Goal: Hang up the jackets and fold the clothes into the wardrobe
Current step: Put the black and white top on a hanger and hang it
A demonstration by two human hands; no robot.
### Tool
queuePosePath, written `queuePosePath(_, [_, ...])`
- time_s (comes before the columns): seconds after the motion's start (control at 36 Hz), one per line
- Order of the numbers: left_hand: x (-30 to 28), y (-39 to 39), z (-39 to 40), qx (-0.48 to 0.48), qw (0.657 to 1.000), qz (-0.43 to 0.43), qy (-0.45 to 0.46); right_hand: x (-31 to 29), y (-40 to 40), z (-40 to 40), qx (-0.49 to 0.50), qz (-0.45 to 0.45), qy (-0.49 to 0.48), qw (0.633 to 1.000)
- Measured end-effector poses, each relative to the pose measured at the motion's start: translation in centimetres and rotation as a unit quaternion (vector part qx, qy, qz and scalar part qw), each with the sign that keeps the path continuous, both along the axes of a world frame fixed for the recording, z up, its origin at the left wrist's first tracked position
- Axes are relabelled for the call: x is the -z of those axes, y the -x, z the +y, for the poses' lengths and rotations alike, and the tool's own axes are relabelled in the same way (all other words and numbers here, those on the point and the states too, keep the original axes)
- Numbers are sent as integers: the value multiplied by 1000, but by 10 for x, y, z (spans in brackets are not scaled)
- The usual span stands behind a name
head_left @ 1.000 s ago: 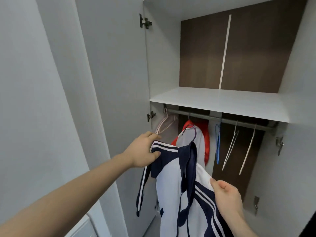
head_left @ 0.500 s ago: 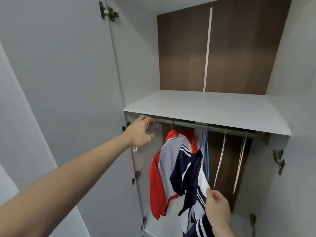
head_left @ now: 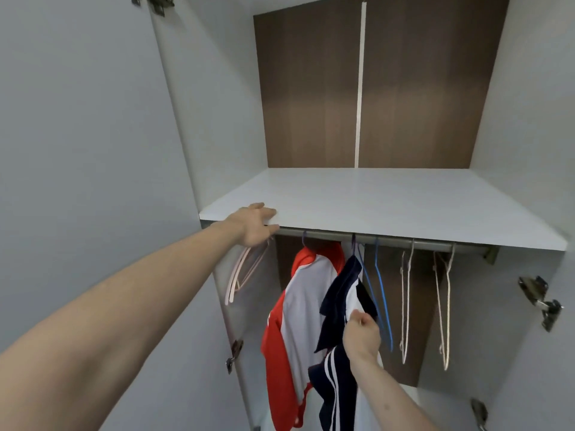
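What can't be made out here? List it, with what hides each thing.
Head view only:
- Left hand fingertips: behind the shelf edge, so any grip on the pink hanger is unclear.
- Hanger hooks on the rail: partly hidden by the shelf.
- Navy jacket hem: cut off by the bottom edge.
- Red jacket right side: covered by the navy jacket, which the right hand pinches.

The setting was a home bedroom or dressing area, seen at an open built-in wardrobe (head_left: 217, 119). A white shelf (head_left: 389, 206) sat above a metal hanging rail (head_left: 404, 242), which carried wire hangers (head_left: 441, 306) and a red-and-white jacket (head_left: 298, 306). Door hinges (head_left: 541, 301) were mounted on the side panels.
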State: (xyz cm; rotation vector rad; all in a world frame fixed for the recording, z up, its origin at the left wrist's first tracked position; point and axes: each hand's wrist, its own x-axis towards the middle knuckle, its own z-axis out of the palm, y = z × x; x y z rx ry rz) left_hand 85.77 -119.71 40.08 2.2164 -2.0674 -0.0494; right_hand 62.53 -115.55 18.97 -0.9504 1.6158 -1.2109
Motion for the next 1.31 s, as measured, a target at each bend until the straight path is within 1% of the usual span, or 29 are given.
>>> queuePosePath(0.19, [1,-7,-26,19,999,-34,-18,6,-29,-39,15,10,5,1000])
queuePosePath(0.31, [-9,-12,-33,27,998,-41,-48,10,-43,-59,2,32,5,999])
queuePosePath(0.42, [-13,-13,-37,30,997,-54,-47,20,-56,-75,-20,53,9,998])
queuePosePath(0.5, [-13,-13,-40,36,996,-73,-47,30,-67,-79,-21,69,26,997])
queuePosePath(0.58, [-13,-15,-42,37,995,-85,-46,34,-77,-80,-12,65,46,997])
queuePosePath(0.75, [-9,-19,-45,33,995,-82,-39,30,-87,-95,-14,74,86,993])
queuePosePath(0.83, [-11,-17,-43,29,995,-88,-47,22,-84,-108,-47,90,74,992])
queuePosePath(0.92, [-12,-15,-41,25,994,-91,-57,18,-78,-120,-95,129,19,987])
queuePosePath(1.0, [-12,-12,-41,20,994,-93,-58,26,-76,-125,-155,168,-37,973])
queuePosePath(1.08, [-12,-10,-42,18,993,-98,-59,34,-78,-121,-198,187,-63,960])
queuePosePath(1.22, [-14,-11,-42,17,993,-100,-65,42,-74,-114,-232,208,-68,948])
queuePosePath(1.28, [-13,-10,-43,17,992,-107,-64,47,-69,-109,-221,190,-56,955])
queuePosePath(1.31, [-13,-10,-44,17,992,-112,-62,47,-64,-106,-196,172,-37,965])
